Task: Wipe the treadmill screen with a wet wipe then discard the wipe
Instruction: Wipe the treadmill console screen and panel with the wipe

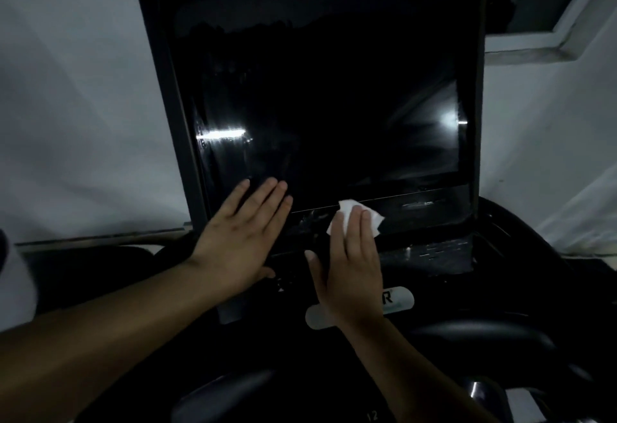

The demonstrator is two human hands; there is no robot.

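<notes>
White wet wipe (354,214) under flat right-hand fingers (362,225), screen (334,105) edge

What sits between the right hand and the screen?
The white wipe, in the head view. The right hand presses it flat against the lower edge of the screen; the left hand rests bare on the glass beside it.

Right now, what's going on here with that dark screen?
A person is wiping the treadmill screen. The right hand presses a white wet wipe flat against the strip along the screen's bottom edge. The left hand rests open at the lower left corner. Nothing has been discarded yet.
</notes>
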